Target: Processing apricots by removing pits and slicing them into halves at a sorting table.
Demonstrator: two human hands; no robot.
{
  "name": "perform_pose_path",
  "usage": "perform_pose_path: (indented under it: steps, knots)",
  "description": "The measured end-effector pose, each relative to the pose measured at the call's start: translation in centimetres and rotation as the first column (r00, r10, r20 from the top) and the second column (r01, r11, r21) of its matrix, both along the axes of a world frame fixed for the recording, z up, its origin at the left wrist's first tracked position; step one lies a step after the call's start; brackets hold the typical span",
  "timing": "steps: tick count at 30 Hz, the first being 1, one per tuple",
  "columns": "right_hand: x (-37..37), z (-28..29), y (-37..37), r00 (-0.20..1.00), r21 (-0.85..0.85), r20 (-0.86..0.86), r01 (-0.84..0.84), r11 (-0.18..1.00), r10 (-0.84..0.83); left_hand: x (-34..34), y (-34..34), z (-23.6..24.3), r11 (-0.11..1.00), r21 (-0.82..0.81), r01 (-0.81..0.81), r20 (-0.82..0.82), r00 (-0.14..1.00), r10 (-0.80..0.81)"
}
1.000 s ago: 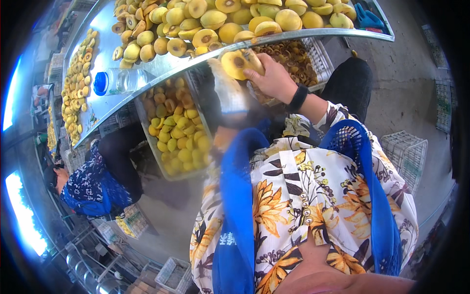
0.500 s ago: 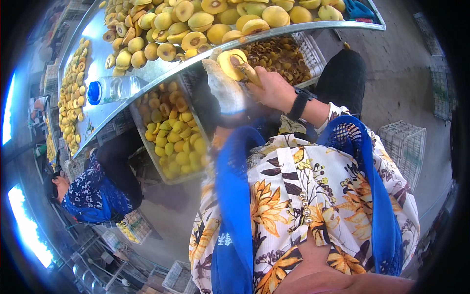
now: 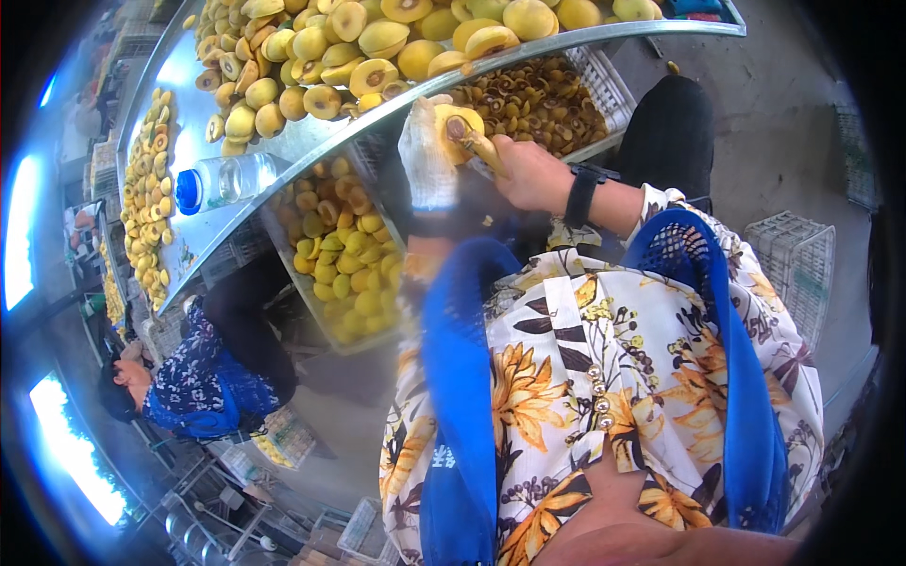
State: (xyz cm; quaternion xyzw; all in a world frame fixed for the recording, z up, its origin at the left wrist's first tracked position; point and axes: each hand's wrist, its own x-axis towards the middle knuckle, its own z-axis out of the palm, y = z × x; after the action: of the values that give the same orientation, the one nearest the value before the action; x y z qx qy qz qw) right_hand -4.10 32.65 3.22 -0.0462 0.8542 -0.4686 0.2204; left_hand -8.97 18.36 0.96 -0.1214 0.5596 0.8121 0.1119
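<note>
My left hand (image 3: 427, 160), in a white knitted glove, grips a yellow fruit half (image 3: 465, 118) with a brown centre showing. My right hand (image 3: 529, 172), bare with a black band at the wrist, is closed round a yellowish pitting tool (image 3: 485, 148), whose tip is at the fruit's centre. Just behind my hands is a white crate (image 3: 613, 90) of brown pits and scraps (image 3: 537, 104). The metal table edge (image 3: 330, 142) runs above, with piled fruit (image 3: 387, 38) on it.
A water bottle (image 3: 226, 179) lies on the table near a row of fruit halves (image 3: 146, 202). A crate of yellow fruit (image 3: 349, 271) sits below left. A co-worker in blue (image 3: 208, 377) crouches at left. An upturned white crate (image 3: 791, 261) stands at right.
The fruit half in my gloved hand has turned and sits more upright, the tool now at its centre. My right hand has lowered slightly; the table appears higher in the view.
</note>
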Motion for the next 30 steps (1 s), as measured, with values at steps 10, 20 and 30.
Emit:
perform_pose_path:
  steps: [10,20,30]
  knots:
    - [-0.2,0.5,-0.1,0.993,-0.071,-0.069,0.088,0.994,-0.093,2.2,3.0,2.0,0.938,-0.234,-0.257,-0.231,0.951,0.203]
    - [0.1,0.0,0.0,0.982,-0.086,-0.095,0.157,0.984,-0.165,2.7,5.1,3.7,0.79,-0.481,-0.381,-0.416,0.892,0.177]
    - [0.0,0.4,0.5,0.993,-0.078,0.114,0.053,0.996,-0.044,1.7,2.5,1.4,0.973,-0.198,-0.117,-0.157,0.984,0.087]
